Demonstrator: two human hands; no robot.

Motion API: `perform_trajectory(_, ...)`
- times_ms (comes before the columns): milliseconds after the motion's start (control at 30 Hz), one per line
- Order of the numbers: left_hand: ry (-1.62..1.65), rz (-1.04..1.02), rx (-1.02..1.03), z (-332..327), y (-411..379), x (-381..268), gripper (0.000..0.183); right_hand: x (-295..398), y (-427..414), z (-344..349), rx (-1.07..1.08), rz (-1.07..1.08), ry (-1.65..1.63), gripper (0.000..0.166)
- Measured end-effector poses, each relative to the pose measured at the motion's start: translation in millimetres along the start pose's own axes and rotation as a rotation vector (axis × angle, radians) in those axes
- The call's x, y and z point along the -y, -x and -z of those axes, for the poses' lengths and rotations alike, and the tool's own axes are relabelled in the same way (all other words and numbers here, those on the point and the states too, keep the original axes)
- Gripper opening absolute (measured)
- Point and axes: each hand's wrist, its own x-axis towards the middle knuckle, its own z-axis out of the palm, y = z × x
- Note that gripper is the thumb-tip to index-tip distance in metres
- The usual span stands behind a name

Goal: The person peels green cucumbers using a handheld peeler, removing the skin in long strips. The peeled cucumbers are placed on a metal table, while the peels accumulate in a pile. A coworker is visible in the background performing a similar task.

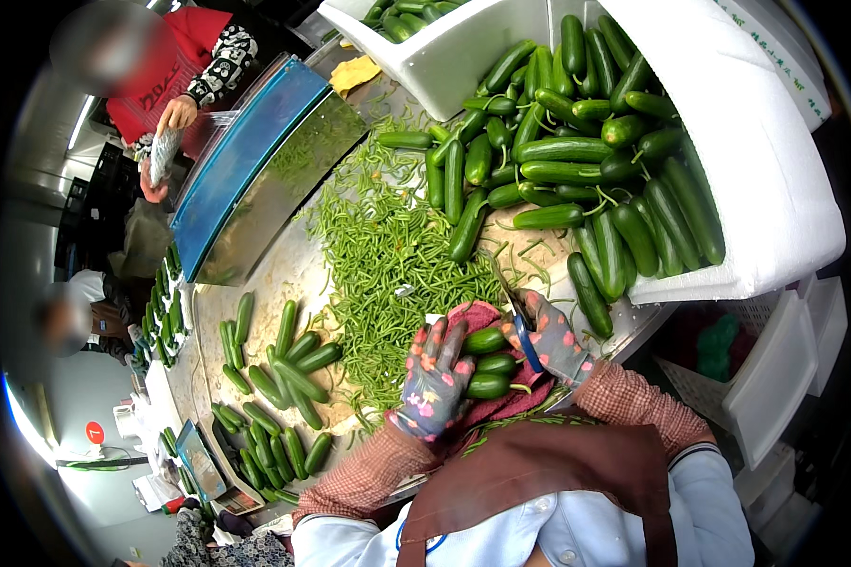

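Note:
Several small cucumbers (488,385) lie side by side on a dark red cloth (472,313) at the table's near edge. My left hand (434,383), in a grey flowered glove, rests against their left ends with its fingers apart. In my right hand (549,340), gloved alike, are scissors with blue handles (527,345), their blades pointing up and away over the table. The lowest cucumber has a stem at its right end, near the scissors. A large heap of cut green stems (404,269) spreads beyond the cloth.
A white foam box (752,177) on its side spills cucumbers (567,150) at the right. Loose cucumbers (301,379) lie on the left of the metal table. A blue-edged metal divider (255,163) stands beyond, with a person (177,113) behind it. White crates (773,368) stand at the lower right.

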Motion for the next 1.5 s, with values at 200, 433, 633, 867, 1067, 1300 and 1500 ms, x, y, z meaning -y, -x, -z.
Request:
perform_trajectory(200,0.175,-0.026,0.216,-0.3,-9.9,4.8,0.051,7.5,-0.2,-8.7,-0.046,0.160,0.281,0.025)
perform_trajectory(433,0.918,0.095,0.090,-1.9,1.0,31.8,0.055,12.6,1.4,29.0,0.380,-0.347,-0.805,0.047)
perform_trajectory(633,1.853,0.432,-0.064,22.8,12.3,30.8,0.061,57.2,59.4,-12.2,0.134,-0.094,0.536,0.046)
perform_trajectory(867,1.444,0.350,-0.045,11.3,15.5,23.9,0.085,50.3,57.6,-20.9,0.100,0.053,0.693,0.037)
perform_trajectory(1067,1.400,0.443,-0.048,5.8,14.8,28.2,0.065,56.8,58.9,-18.3,0.111,-0.042,0.622,0.037)
perform_trajectory(1300,1.042,0.352,0.030,-1.1,11.4,23.0,0.082,57.1,58.0,-31.3,0.151,0.163,0.918,0.036)
perform_trajectory(1500,0.956,0.274,0.072,5.5,17.8,24.8,0.082,61.5,53.9,-16.5,0.102,0.006,0.922,0.040)
